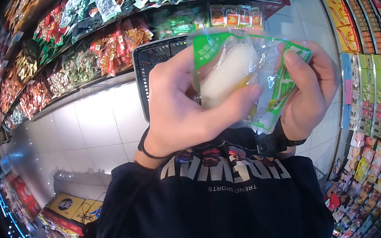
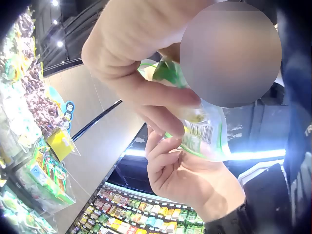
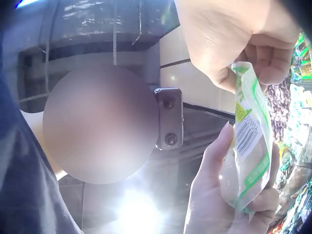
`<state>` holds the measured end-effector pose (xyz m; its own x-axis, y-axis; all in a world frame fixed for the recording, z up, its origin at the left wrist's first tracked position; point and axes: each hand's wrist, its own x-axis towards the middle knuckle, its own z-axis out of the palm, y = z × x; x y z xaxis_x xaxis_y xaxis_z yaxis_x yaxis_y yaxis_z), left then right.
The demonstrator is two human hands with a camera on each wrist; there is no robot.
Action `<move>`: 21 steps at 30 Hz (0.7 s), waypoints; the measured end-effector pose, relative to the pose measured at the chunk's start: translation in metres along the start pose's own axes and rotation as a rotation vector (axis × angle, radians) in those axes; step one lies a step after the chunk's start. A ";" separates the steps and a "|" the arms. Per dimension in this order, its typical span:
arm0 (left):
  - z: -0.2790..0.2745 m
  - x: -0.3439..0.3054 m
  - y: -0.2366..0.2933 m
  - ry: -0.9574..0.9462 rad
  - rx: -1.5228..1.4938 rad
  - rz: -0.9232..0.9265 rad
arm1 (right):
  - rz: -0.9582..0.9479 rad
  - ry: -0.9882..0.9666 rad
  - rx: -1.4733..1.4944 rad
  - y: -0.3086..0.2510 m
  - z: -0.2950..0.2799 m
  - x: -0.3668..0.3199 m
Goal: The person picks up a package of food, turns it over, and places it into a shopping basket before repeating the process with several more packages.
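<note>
A clear plastic food pack (image 1: pixel 236 69) with green print and a pale, rounded thing inside is held up before the chest. My left hand (image 1: pixel 180 108) grips its left side, thumb lying across the front. On the other side my right hand (image 1: pixel 311 84) pinches the green-edged end between thumb and fingers. In the right wrist view a barcode label (image 3: pixel 247 134) shows on the pack, with the right hand at its top end and the left hand around its lower part. Part of the pack hides behind the left fingers in the left wrist view.
Behind the left hand is a black shopping basket (image 1: pixel 159 52). Shelves of bagged snacks (image 1: pixel 120 42) run along the far side, and more packaged goods (image 1: pixel 376 98) line the right. A yellow box (image 1: pixel 69 205) is at the lower left. Pale floor tiles (image 1: pixel 88 126) lie below.
</note>
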<state>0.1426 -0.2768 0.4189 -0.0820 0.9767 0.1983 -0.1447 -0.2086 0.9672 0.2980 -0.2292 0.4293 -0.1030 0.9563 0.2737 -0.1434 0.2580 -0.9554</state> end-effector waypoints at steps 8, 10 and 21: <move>0.007 -0.002 -0.002 0.050 -0.055 0.109 | 0.040 -0.041 0.105 0.000 -0.003 0.000; 0.005 -0.003 -0.001 0.040 -0.048 0.064 | 0.036 -0.025 0.134 0.000 -0.003 -0.002; 0.004 0.003 -0.011 0.120 -0.181 0.071 | 0.073 -0.252 0.155 0.007 -0.002 -0.004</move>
<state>0.1478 -0.2714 0.4099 -0.2132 0.9484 0.2345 -0.3078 -0.2930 0.9052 0.2997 -0.2305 0.4209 -0.3566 0.9022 0.2425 -0.2729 0.1477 -0.9506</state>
